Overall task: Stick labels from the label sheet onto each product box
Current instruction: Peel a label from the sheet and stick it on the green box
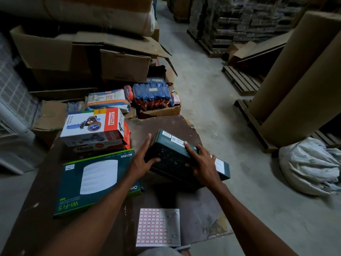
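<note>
Both hands are on a dark green product box [171, 159], held tilted above the brown counter [166, 124]. Left hand [142, 159] grips the box's left end: fingers lie along the far side, thumb curls over the near face. Right hand [201, 163] lies on top of the box toward its right end, fingers spread and curved over the upper edge, index finger touching a white printed label on the top face. The box's right end sticks out past the right hand and shows another white panel.

Label sheet [157, 227] lies flat on the counter near the person, below the held box and apart from it; its left part carries a grid of red-bordered labels, and the upper right part is bare backing.

Left of the hands, a flat green Wi-Fi box [92, 182] lies on the counter. Behind it, a white and red KHYATI box [96, 124] sits on top of an Ikon box [96, 148].
</note>
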`<state>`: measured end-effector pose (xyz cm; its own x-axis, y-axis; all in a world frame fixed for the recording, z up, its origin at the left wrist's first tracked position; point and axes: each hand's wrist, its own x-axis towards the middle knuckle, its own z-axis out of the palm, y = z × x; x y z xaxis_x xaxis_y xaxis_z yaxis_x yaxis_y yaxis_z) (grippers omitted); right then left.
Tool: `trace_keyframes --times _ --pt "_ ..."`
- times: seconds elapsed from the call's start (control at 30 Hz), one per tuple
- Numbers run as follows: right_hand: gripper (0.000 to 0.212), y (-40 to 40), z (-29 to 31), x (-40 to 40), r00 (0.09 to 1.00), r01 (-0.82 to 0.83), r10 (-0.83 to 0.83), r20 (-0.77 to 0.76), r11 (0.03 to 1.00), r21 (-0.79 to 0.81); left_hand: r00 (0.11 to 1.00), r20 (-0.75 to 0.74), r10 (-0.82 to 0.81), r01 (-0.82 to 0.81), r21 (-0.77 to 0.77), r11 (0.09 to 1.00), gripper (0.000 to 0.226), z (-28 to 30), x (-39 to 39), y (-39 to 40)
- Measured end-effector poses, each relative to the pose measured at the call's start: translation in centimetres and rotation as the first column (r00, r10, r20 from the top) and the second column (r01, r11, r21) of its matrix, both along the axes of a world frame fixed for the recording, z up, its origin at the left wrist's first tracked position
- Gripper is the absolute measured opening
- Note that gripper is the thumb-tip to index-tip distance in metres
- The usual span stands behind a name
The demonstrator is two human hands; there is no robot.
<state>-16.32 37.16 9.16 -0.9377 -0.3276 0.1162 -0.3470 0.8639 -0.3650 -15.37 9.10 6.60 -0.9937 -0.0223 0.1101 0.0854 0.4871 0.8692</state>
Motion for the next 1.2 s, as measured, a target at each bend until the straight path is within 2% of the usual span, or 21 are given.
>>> trace_keyframes --times 0.17,0.27,0.43,0.53,0.63,0.7,0.77,0.83,0.9,0.97,1.03,1.1,1.13,1.2 --pt "0.082 1.6 -0.1 0.5 0.999 0.048 -0.044 0.019 0.950 -0.308 0.987 -0.113 -0.114 0.090 -0.197 0.976 0.085 1.4 -1.8 -1.5" --pt "0.083 2.3 -0.2 0.8 0.997 0.076 -0.059 0.051 0.886 -0.458 0.967 -0.214 -0.135 0.053 -0.347 0.936 0.071 3.6 -2.3 -0.4" --pt "0.094 3.1 -1.0 0.3 0.973 0.219 -0.125 0.195 0.771 -0.598 0.927 -0.327 -0.184 -0.075 -0.642 0.763 0.068 7.9 -2.9 3.1" --pt "0.084 2.4 -0.3 0.6 0.949 0.306 -0.152 0.277 0.656 -0.689 0.924 -0.309 -0.226 -0.078 -0.730 0.679 0.067 9.3 -3.3 4.9" --pt "0.089 1.6 1.0 0.6 0.955 0.282 -0.243 0.168 0.586 -0.760 0.928 -0.262 -0.264 -0.043 -0.780 0.625 0.053 9.2 -3.3 5.9" --pt "0.087 1.5 2.0 0.3 0.960 0.210 -0.280 0.023 0.661 -0.721 0.937 -0.265 -0.229 -0.066 -0.777 0.626 0.048 8.6 -3.3 5.9" --pt "0.069 1.2 2.9 0.0 0.963 0.117 -0.229 -0.140 0.828 -0.549 0.940 -0.277 -0.201 -0.095 -0.776 0.623 0.048 8.0 -3.3 5.8" --pt "0.061 0.9 2.7 0.0 0.969 0.056 -0.135 -0.206 0.934 -0.352 0.939 -0.287 -0.189 -0.113 -0.777 0.619 0.047 7.6 -3.1 5.8" --pt "0.065 0.9 2.0 0.0 0.973 0.062 -0.117 -0.200 0.964 -0.260 0.940 -0.290 -0.180 -0.116 -0.767 0.631 0.045 7.4 -2.8 6.0" --pt "0.063 0.6 1.4 0.4 0.950 0.111 -0.168 -0.261 0.969 -0.221 0.937 -0.303 -0.174 -0.122 -0.751 0.649 0.043 7.2 -2.4 6.1" --pt "0.048 -0.1 1.1 1.6 0.871 0.173 -0.257 -0.419 0.958 -0.227 0.938 -0.310 -0.155 -0.125 -0.720 0.683 0.041 7.1 -2.4 6.3" --pt "0.032 -1.1 0.5 3.4 0.791 0.162 -0.303 -0.532 0.941 -0.296 0.947 -0.294 -0.127 -0.108 -0.668 0.736 0.039 7.1 -2.6 6.4" --pt "0.027 -1.7 -0.3 4.6 0.803 0.128 -0.282 -0.524 0.942 -0.310 0.954 -0.277 -0.117 -0.093 -0.643 0.760 0.038 7.2 -2.7 6.4" --pt "0.022 -2.5 -3.1 6.6 0.924 0.065 -0.169 -0.343 0.954 -0.293 0.959 -0.262 -0.110 -0.079 -0.617 0.783 0.037 7.2 -2.8 6.4"
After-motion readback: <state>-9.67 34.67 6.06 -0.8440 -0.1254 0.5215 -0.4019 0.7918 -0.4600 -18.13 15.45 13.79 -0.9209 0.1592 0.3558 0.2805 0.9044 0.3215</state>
